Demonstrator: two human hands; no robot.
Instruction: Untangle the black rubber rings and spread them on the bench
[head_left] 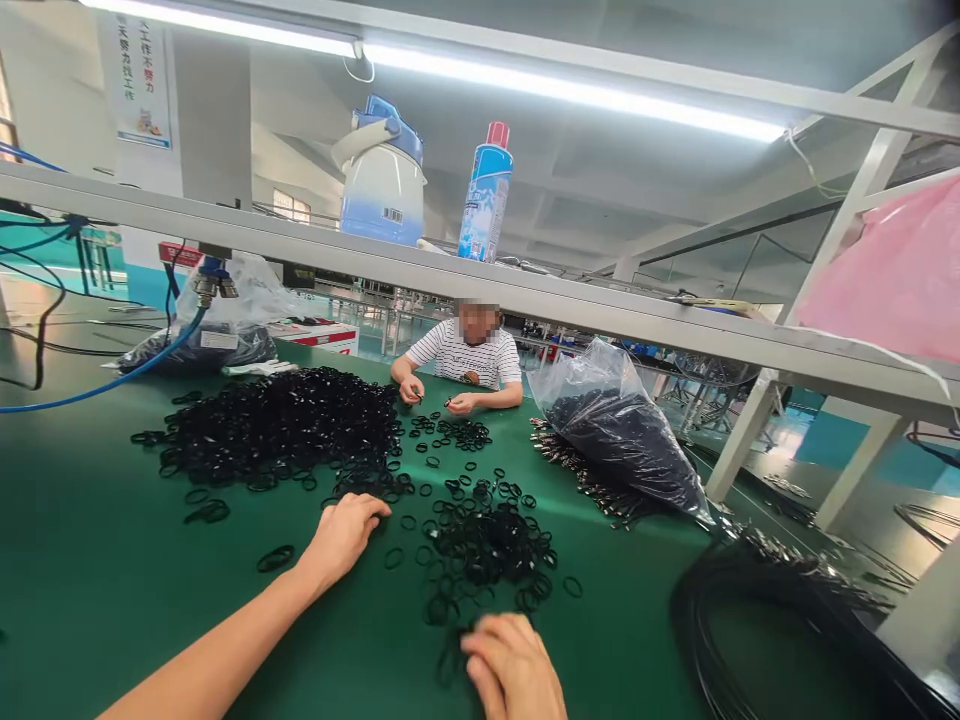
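Observation:
My left hand (349,535) rests at the near edge of a large heap of black rings (277,425), its fingers loosely bent and reaching to the right. Nothing is plainly held in it. Lower down, my right hand (517,668) is smeared by motion, with its fingertips beside a blurred black ring (450,655). Whether it grips that ring I cannot make out. Just beyond it lies a smaller, looser pile of black rings (495,545). A few single rings, such as one black ring (276,558) by my left forearm, are scattered over the green tabletop (322,660).
A co-worker (472,355) sits opposite, both hands over a small group of rings (463,433). At right are a clear bag of black parts (622,430) and coiled black cables (712,620). An overhead shelf (300,245) holds a jug (382,180) and a spray can (486,195).

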